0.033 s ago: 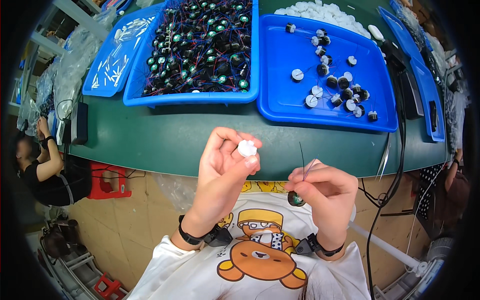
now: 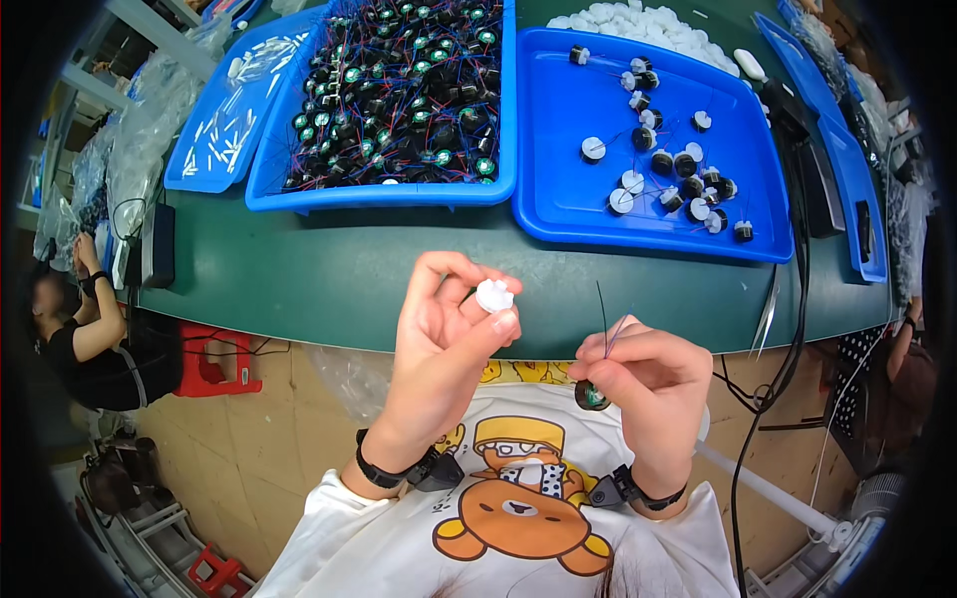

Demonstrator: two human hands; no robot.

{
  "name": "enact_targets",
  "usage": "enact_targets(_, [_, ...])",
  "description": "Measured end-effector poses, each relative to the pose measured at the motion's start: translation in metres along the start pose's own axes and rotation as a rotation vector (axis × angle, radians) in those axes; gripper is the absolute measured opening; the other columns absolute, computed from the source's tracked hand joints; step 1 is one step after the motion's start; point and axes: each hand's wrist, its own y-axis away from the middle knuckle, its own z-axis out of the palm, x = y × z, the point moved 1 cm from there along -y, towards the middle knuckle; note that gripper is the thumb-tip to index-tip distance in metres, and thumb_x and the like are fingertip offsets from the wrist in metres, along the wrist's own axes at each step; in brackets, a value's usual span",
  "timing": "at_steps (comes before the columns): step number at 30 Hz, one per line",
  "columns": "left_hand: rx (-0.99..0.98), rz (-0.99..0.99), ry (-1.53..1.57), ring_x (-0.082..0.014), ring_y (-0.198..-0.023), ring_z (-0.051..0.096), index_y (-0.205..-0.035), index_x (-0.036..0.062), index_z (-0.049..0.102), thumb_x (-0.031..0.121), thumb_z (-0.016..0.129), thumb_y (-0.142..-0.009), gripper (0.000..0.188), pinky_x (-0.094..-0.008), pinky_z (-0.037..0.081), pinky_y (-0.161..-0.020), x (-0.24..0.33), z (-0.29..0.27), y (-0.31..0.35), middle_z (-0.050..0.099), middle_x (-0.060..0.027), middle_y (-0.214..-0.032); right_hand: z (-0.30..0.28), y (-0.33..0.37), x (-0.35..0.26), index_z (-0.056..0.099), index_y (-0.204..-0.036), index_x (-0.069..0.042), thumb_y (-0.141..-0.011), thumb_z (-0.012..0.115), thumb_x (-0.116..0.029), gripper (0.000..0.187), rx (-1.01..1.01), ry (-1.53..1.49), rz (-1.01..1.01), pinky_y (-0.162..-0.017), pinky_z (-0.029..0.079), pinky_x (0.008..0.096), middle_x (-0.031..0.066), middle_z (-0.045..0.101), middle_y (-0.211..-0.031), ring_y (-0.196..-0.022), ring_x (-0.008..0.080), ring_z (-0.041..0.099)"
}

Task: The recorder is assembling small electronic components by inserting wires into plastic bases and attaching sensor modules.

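Your left hand (image 2: 446,329) pinches a white cap (image 2: 493,296); to its right, your right hand (image 2: 653,374) grasps the black disc (image 2: 592,397) or its wires (image 2: 604,324), can't tell which. Tugging could strain the wires; a loose pinch could drop the disc short of the bench (image 2: 329,269).

- We see a white plastic cap (image 2: 494,296).
- We see a round component (image 2: 592,397) in black and green.
- Our T-shirt (image 2: 369,533) is white, printed with a brown bear (image 2: 488,518) and yellow accents.
- Our tabletop (image 2: 309,269) is dark green.
- Our trays (image 2: 568,189) are bright blue.
- We spot a red plastic stool (image 2: 195,369).
- We notice black fabric (image 2: 857,349) with white polka dots.
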Motion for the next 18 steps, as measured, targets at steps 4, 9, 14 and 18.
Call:
enact_targets(4, [0.057, 0.058, -0.133, -0.0175, -0.1, 0.054, -0.105, 0.0015, 0.044, -0.011, 0.058, -0.077, 0.034, -0.026, 0.046, -0.08, -0.0051, -0.0043, -0.0003, 0.05, -0.0112, -0.108, -0.0034, -0.002, 0.0033, 0.064, -0.087, 0.006, -0.069, 0.066, 0.014, 0.019, -0.009, -0.019, 0.025, -0.066, 0.048, 0.0249, 0.0146, 0.065, -0.081, -0.073, 0.015, 0.057])
enact_targets(9, [0.017, 0.002, -0.117, -0.0171, -0.094, 0.055, -0.104, 0.0008, 0.046, -0.001, 0.055, -0.084, 0.022, -0.0284, 0.046, -0.081, -0.001, -0.0021, 0.0001, 0.052, -0.0114, -0.105, -0.0057, -0.0013, 0.0034, 0.066, -0.084, 0.004, -0.068, 0.068, 0.012, 0.018, 0.012, -0.034, 0.037, -0.062, 0.044, 0.0226, 0.0113, 0.065, -0.076, -0.069, 0.0117, 0.052])
enact_targets(14, [-0.081, -0.06, 0.028, -0.0201, -0.098, 0.057, -0.109, -0.0013, 0.046, 0.003, 0.051, -0.088, 0.022, -0.0316, 0.047, -0.085, -0.0004, -0.0014, 0.0021, 0.052, -0.0128, -0.106, -0.0045, -0.0011, 0.0014, 0.068, -0.081, 0.002, -0.066, 0.07, 0.01, 0.017, -0.009, 0.054, -0.045, -0.059, 0.037, 0.023, 0.006, 0.064, -0.071, -0.066, 0.0107, 0.047])
enact_targets(18, [-0.101, -0.149, 0.053, -0.021, -0.103, 0.056, -0.119, -0.0024, 0.044, 0.007, 0.048, -0.09, 0.031, -0.0319, 0.045, -0.089, 0.003, 0.0033, 0.0048, 0.055, -0.0135, -0.106, -0.002, -0.0018, -0.0025, 0.068, -0.079, 0.002, -0.065, 0.072, 0.006, 0.015, -0.04, 0.141, -0.066, -0.057, 0.033, 0.0234, 0.0034, 0.063, -0.066, -0.065, 0.0101, 0.045])
